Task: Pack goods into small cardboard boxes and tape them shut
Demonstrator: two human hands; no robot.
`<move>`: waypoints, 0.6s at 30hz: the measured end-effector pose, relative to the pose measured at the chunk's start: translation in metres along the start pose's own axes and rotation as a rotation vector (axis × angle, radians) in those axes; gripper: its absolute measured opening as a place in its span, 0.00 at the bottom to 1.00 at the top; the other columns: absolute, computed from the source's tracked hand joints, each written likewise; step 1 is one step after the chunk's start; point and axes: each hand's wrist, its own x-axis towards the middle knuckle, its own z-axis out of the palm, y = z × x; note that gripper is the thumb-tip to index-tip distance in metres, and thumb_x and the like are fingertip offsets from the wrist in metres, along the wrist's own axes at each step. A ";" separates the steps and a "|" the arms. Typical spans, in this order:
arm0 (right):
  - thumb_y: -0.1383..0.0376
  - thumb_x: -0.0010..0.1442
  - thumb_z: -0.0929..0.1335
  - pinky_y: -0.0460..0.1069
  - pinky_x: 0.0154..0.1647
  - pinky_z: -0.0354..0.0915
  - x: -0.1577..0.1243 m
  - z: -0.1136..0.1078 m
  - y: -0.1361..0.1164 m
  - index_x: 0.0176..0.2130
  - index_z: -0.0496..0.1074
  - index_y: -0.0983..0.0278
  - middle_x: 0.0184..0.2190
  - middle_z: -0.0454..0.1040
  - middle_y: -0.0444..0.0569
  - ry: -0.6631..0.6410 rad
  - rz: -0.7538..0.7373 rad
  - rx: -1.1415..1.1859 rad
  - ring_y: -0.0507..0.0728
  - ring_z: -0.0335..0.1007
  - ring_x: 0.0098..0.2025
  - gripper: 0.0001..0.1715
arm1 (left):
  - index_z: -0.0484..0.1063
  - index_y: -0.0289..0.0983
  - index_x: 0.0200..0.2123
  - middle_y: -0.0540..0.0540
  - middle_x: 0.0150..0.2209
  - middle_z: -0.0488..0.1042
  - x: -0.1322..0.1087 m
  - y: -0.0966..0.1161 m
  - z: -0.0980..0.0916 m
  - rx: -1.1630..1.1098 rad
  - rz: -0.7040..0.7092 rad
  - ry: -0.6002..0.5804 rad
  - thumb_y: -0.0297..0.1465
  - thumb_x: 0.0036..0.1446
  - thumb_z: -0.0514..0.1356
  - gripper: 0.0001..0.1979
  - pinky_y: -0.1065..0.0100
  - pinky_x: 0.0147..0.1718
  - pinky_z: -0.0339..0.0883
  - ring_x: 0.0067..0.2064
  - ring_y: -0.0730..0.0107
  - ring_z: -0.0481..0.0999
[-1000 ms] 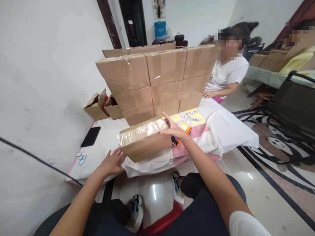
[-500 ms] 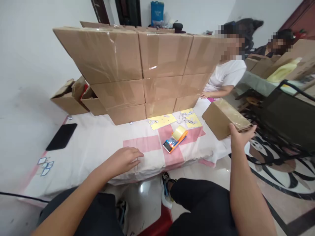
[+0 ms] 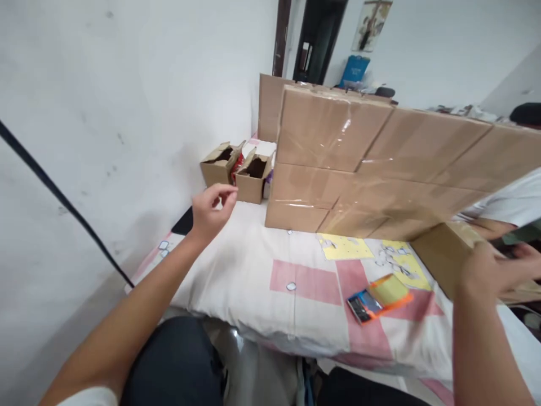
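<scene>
My left hand point(image 3: 213, 213) is raised over the bed's left side, in front of two small open cardboard boxes point(image 3: 250, 186). Its fingers curve toward the thumb with a gap between, and I see nothing held. At the right, my right hand point(image 3: 492, 273) is blurred, its fingers stretched out beside a single cardboard box point(image 3: 439, 254). Whether it touches that box is hard to make out. An orange and blue tape dispenser point(image 3: 378, 299) with a yellowish roll lies between my hands on the patterned sheet point(image 3: 249, 270).
Taped cardboard boxes form a stacked wall point(image 3: 325, 132) across the bed. A black flat object point(image 3: 183, 223) lies by the white wall, partly behind my left arm. A dark cable point(image 3: 63, 200) crosses at the left. Another person's white sleeve point(image 3: 511, 200) shows behind the boxes.
The view has swung left. My left hand has risen from the sheet toward the small open boxes, its fingers curling. My right hand, earlier on the single box's edge, now appears blurred beside it.
</scene>
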 end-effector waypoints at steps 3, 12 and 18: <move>0.62 0.58 0.67 0.63 0.45 0.69 -0.088 0.046 -0.124 0.45 0.74 0.59 0.42 0.75 0.58 -0.367 -0.266 0.204 0.65 0.74 0.42 0.14 | 0.73 0.38 0.49 0.42 0.47 0.76 0.045 -0.084 0.022 0.222 -0.190 0.053 0.32 0.59 0.60 0.14 0.64 0.46 0.69 0.43 0.64 0.76; 0.71 0.57 0.65 0.63 0.60 0.64 -0.353 0.262 -0.320 0.59 0.66 0.66 0.66 0.60 0.62 -1.473 -0.291 0.213 0.69 0.70 0.57 0.30 | 0.73 0.37 0.52 0.33 0.59 0.67 0.105 -0.174 0.081 0.499 -0.572 -0.488 0.46 0.52 0.66 0.28 0.56 0.51 0.67 0.55 0.46 0.74; 0.68 0.59 0.65 0.59 0.53 0.69 -0.383 0.239 -0.300 0.49 0.73 0.62 0.52 0.76 0.57 -1.506 -0.236 0.302 0.64 0.76 0.47 0.18 | 0.76 0.37 0.44 0.36 0.48 0.76 0.104 -0.176 0.079 0.514 -0.568 -0.458 0.39 0.56 0.64 0.15 0.61 0.43 0.67 0.49 0.52 0.77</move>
